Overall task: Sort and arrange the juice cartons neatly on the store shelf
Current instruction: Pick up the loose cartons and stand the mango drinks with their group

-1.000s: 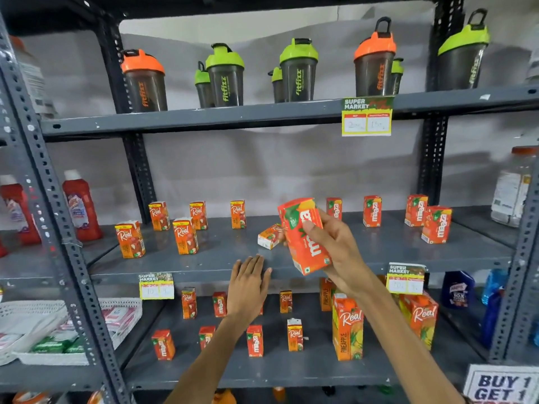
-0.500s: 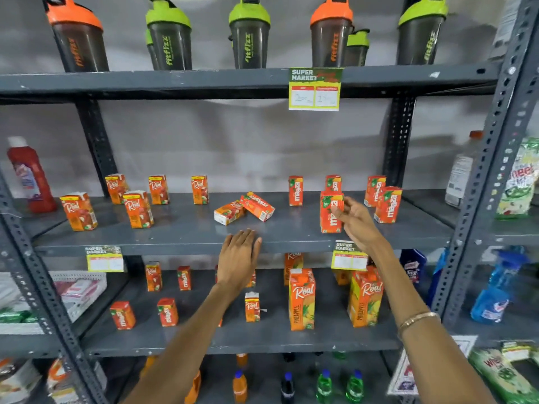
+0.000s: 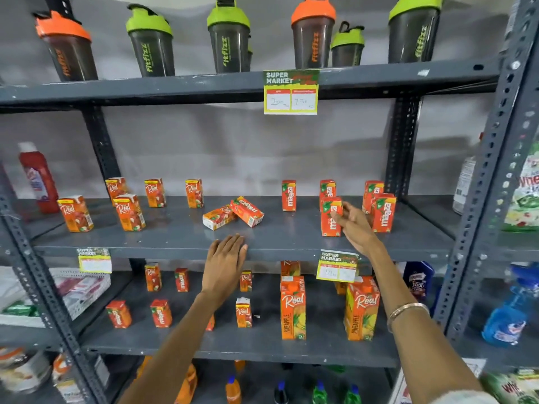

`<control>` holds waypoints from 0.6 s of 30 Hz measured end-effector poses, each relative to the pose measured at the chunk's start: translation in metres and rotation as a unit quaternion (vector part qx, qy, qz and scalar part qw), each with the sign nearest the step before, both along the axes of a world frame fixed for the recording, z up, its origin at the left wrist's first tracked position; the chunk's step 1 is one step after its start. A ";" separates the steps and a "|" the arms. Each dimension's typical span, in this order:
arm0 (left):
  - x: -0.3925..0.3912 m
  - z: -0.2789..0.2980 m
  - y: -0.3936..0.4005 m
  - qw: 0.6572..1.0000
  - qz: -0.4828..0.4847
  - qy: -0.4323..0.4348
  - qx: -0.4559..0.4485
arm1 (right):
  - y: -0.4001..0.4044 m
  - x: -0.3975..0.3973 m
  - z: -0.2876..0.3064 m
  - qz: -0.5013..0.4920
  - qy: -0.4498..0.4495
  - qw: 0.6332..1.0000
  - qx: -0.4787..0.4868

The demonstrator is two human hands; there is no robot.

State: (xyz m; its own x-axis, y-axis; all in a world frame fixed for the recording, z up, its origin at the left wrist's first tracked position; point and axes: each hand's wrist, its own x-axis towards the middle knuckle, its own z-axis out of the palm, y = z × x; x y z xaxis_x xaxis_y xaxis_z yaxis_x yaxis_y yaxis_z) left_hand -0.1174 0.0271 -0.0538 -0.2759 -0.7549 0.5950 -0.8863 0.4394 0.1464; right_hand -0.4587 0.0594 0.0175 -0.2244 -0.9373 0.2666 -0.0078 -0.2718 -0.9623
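Small orange juice cartons stand on the grey middle shelf: Real cartons at the left, Maaza cartons at the right. My right hand grips one upright Maaza carton that stands on the shelf in front of another. In the shelf's middle, two cartons lie on their sides, a Real one and a Maaza one, touching each other. My left hand rests flat, fingers together, on the shelf's front edge just below them, holding nothing.
The lower shelf holds more small cartons and two tall Real pineapple cartons. Shaker bottles line the top shelf. Price tags hang on the shelf edges. A red bottle stands at the left, cleaning products at the right.
My right hand carried the Maaza carton from mid-air to the right side of the middle shelf and set it upright there. My left hand stayed on the shelf edge. The view shifted right.
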 end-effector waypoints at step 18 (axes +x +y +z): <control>0.054 -0.002 -0.013 1.000 0.025 0.010 -0.014 | 0.029 0.120 -0.010 -0.177 0.246 0.935 -0.184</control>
